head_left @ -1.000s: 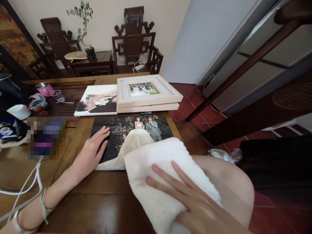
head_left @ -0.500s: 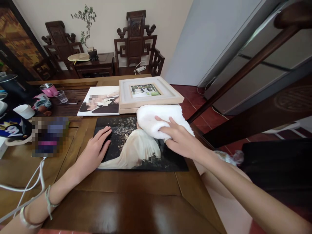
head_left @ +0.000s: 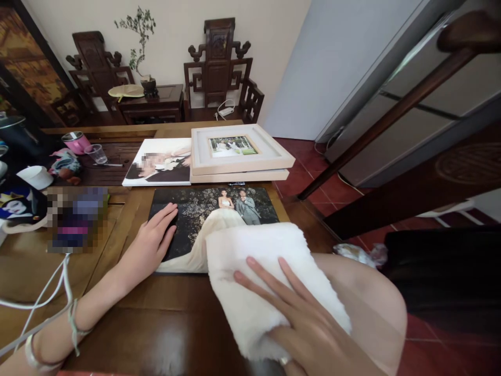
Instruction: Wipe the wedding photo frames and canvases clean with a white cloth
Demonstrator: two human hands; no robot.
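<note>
A dark wedding photo panel (head_left: 191, 211) lies flat on the wooden table, showing a couple and a long pale gown. On its left edge rests my left hand (head_left: 151, 237), fingers stretched out and holding nothing. My right hand (head_left: 301, 313) has hold of a fluffy white cloth (head_left: 262, 245), fingers spread over the top while part of the cloth folds round near the thumb. The cloth covers the panel's lower right part and hangs over the table's near right side. What lies under the cloth is hidden.
Behind the panel are stacked pale frames (head_left: 242, 164) and a white-edged photo print (head_left: 156, 169). To the left stand a pink mug (head_left: 76, 142), a clear plastic cup (head_left: 97, 154), a white cup (head_left: 35, 177) and white cables (head_left: 64, 277). A wooden chair (head_left: 383, 120) stands right.
My right hand has drawn the cloth from the panel's upper right corner toward me, uncovering the couple in the photo. My left hand stays on the left edge.
</note>
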